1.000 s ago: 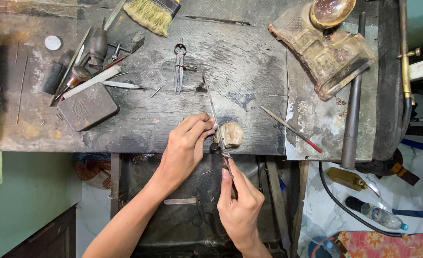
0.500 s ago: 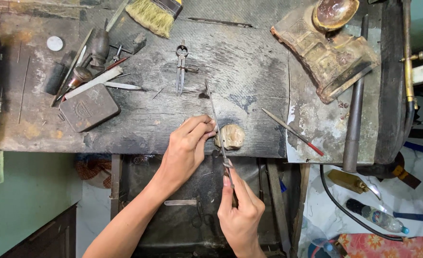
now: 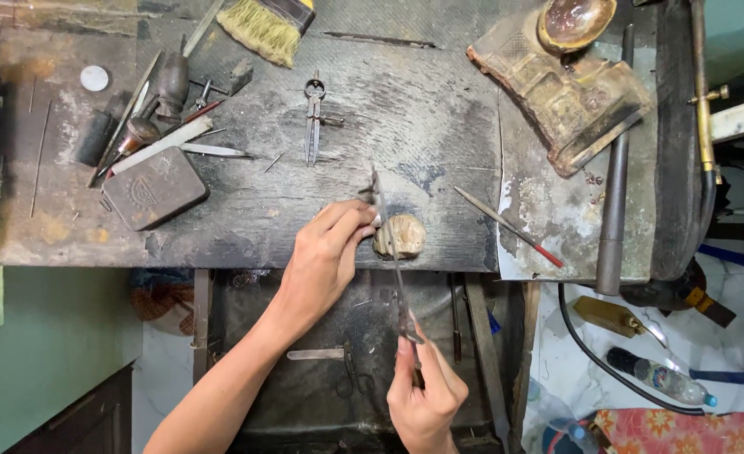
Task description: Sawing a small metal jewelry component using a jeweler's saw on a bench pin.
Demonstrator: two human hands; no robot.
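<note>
My left hand [image 3: 325, 256] rests at the front edge of the dark workbench [image 3: 246, 227], fingertips pinched on a tiny piece against a worn wooden bench peg [image 3: 399, 235]. What the piece is I cannot make out. My right hand [image 3: 426, 395] is below the bench edge, gripping the handle of a long thin file [image 3: 389, 235]. The file runs up across the peg, its tip reaching past my left fingertips.
Dividers [image 3: 313, 113], a brush [image 3: 262, 25], a flat metal tin [image 3: 153, 185], several hand tools [image 3: 149, 118], a thin red-tipped file [image 3: 510, 227], a steel rod [image 3: 614, 210] and a worn block with a bowl [image 3: 569, 76] lie on the bench. Scissors [image 3: 338, 370] sit in the tray below.
My right hand has drawn back toward me, pulling the file down along the peg. My left hand stays pinched at the peg.
</note>
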